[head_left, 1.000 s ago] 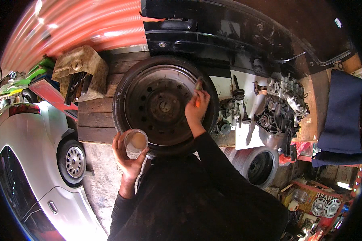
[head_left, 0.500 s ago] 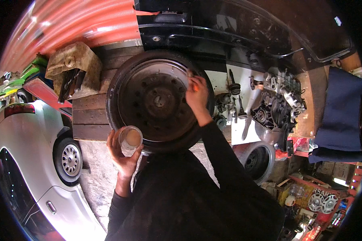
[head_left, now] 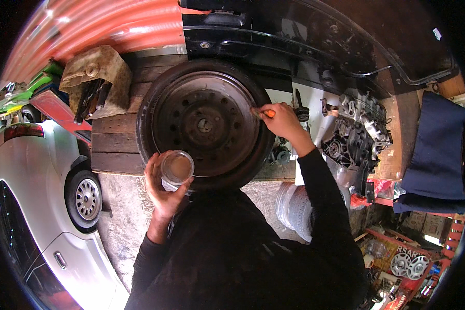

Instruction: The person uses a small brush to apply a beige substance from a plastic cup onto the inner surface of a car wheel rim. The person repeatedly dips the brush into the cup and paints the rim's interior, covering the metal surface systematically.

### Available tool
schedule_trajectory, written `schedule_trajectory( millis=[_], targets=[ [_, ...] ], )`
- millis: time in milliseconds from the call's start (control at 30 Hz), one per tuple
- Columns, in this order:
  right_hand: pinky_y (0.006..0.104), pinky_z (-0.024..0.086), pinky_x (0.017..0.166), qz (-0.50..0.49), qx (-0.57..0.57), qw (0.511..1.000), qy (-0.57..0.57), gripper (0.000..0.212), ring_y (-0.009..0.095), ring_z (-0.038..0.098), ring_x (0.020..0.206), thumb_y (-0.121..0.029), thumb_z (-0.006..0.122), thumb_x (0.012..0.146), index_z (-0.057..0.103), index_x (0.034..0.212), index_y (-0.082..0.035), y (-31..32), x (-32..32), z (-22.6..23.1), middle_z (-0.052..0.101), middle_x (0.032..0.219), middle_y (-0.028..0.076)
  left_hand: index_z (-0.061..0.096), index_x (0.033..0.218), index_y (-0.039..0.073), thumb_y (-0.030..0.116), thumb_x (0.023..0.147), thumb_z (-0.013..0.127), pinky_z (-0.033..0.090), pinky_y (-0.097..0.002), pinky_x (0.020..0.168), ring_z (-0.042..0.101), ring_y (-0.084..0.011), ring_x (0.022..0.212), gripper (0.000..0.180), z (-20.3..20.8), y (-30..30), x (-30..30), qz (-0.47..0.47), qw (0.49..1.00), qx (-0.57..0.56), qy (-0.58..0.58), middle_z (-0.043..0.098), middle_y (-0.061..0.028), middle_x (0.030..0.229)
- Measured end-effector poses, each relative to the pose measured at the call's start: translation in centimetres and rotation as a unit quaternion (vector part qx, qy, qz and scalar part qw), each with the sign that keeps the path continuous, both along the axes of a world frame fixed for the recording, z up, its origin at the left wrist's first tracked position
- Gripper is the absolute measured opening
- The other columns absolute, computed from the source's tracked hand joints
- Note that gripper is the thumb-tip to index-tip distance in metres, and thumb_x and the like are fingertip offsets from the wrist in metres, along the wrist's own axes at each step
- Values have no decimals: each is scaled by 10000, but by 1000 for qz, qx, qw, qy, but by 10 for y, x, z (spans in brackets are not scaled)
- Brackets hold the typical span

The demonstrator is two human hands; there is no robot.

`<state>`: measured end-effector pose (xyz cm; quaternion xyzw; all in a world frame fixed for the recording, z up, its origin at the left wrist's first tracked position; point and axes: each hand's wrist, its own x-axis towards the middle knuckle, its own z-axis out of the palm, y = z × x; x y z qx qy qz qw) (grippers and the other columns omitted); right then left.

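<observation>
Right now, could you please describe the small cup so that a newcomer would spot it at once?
Find the big dark wheel lying on the wooden bench. At its lower left edge, the left hand holds a small clear cup, the only see-through container there, with brownish contents.

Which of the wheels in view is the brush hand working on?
The large dark steel wheel lying on the wooden bench; the right hand rests at its rim. The others sit lower, untouched.

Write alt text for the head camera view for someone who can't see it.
A person's right hand holds an orange-handled brush against the rim of a dark steel wheel lying on a wooden bench, while the left hand holds a small clear cup. A silver car stands at left, engine parts at right.
</observation>
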<state>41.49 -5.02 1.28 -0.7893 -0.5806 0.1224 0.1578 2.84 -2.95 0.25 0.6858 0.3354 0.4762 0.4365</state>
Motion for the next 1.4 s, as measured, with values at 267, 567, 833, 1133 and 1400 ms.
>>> schedule_trajectory(
  millis=[267,567,833,1133,1400],
  targets=[
    [466,530,892,30,13,999,13,228,406,671,951,-296,725,870,778,984,-105,11,17,26,730,967,191,304,1479,2,-38,685,855,438,-435,1103,563,-316,1272,968,-3,-3,-2,7,1000,-3,-18,549,-224,1370],
    [475,525,929,-7,-121,992,33,361,433,662,999,-328,750,768,726,924,-5,9,3,15,698,963,271,272,1500,22,-46,700,837,432,-444,1112,560,-310,1275,982,6,-4,5,2,1000,11,-12,537,-207,1383],
    [479,536,914,-54,-44,994,-85,291,398,676,1007,-251,716,797,704,925,10,73,-12,-14,693,966,276,259,1508,30,-61,706,825,428,-447,1116,548,-307,1287,986,5,-9,1,6,1000,13,-1,521,-204,1399],
    [507,525,884,66,83,990,-88,235,436,662,950,-259,679,842,689,912,-34,81,-13,-34,703,988,228,295,1484,3,-21,705,854,445,-444,1099,567,-314,1266,959,4,-14,1,17,999,5,-31,553,-229,1363],
    [417,582,857,25,-96,988,-121,345,346,733,906,-255,680,801,694,899,76,43,-23,7,729,933,250,301,1483,4,-23,709,853,455,-439,1093,567,-309,1269,951,3,-15,-2,25,999,10,-35,556,-223,1361]
  ],
)
